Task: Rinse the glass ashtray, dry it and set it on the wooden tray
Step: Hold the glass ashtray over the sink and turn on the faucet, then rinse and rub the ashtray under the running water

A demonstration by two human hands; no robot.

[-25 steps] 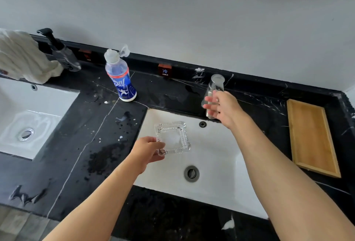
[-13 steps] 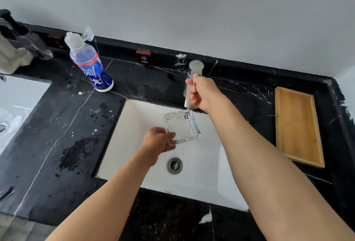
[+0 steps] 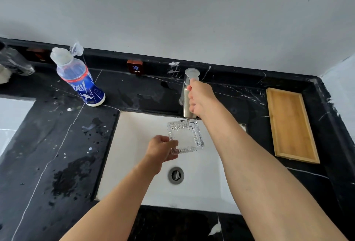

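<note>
The square glass ashtray [image 3: 186, 136] is held over the white sink [image 3: 134, 164], just under the spout of the steel faucet [image 3: 187, 95]. My left hand [image 3: 161, 151] grips its near left corner. My right hand [image 3: 200, 99] is closed around the faucet handle. A thin stream of water seems to fall from the spout onto the ashtray's far edge. The wooden tray [image 3: 291, 124] lies on the black counter to the right of the sink, with nothing on it.
A blue and clear bottle [image 3: 78, 79] with its cap flipped open stands on the black marble counter [image 3: 57, 144] at the back left. Wet patches mark the counter left of the sink. A pump dispenser [image 3: 15, 62] and a second basin sit at the far left.
My left hand moved the ashtray right and back, under the spout. My right hand closed on the faucet handle. The camera view shifted right.
</note>
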